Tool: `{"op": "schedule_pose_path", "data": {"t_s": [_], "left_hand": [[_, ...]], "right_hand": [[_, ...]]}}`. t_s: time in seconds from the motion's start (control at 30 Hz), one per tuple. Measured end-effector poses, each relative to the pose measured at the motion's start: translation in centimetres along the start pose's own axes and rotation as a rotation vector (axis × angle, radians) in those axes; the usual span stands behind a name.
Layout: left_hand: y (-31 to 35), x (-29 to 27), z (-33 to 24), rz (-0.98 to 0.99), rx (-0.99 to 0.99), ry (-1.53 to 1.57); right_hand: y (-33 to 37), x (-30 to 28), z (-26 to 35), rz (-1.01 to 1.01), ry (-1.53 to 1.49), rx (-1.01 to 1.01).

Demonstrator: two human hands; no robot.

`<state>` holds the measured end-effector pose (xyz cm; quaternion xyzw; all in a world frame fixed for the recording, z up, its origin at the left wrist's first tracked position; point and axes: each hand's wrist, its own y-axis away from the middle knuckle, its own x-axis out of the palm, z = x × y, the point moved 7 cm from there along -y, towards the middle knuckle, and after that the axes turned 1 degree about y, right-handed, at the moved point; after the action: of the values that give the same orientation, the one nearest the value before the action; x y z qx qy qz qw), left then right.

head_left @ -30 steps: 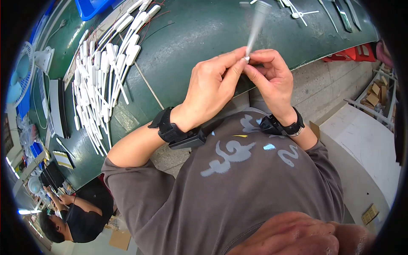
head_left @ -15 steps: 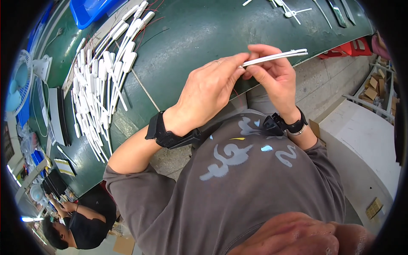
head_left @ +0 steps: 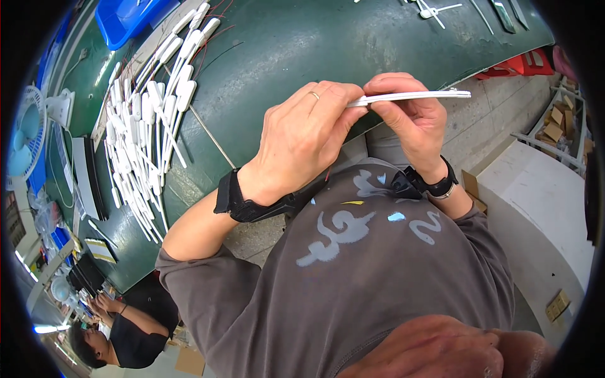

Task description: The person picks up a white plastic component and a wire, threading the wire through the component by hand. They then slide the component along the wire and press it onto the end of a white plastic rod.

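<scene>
White strip (head_left: 416,96) lies level, pinched between fingers of left hand (head_left: 302,135) and right hand (head_left: 413,120).

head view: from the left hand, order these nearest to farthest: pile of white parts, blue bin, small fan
1. Pile of white parts: on the green table, to the left of the left hand.
2. Blue bin: upper left, at the table's far edge.
3. Small fan: far left rim, beyond the pile.
</scene>
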<state>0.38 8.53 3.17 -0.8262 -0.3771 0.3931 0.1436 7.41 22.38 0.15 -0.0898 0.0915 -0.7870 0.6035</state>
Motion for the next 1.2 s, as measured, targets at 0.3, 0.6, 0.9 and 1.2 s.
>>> {"op": "schedule_pose_path", "data": {"t_s": [0.3, 0.6, 0.9, 1.2], "left_hand": [[0.3, 0.0, -0.7, 0.011, 0.005, -0.019], [0.1, 0.3, -0.3, 0.036, -0.01, -0.01], [-0.1, 0.0, 0.1, 0.016, -0.094, 0.0], [0.2, 0.1, 0.3, -0.047, -0.061, 0.032]], "right_hand": [[0.1, -0.1, 0.4, 0.05, 0.112, -0.01], [0.6, -0.1, 0.3, 0.027, 0.112, -0.045], [-0.1, -0.7, -0.7, 0.032, -0.085, 0.095], [-0.1, -0.1, -0.5, 0.07, -0.127, 0.071]]}}
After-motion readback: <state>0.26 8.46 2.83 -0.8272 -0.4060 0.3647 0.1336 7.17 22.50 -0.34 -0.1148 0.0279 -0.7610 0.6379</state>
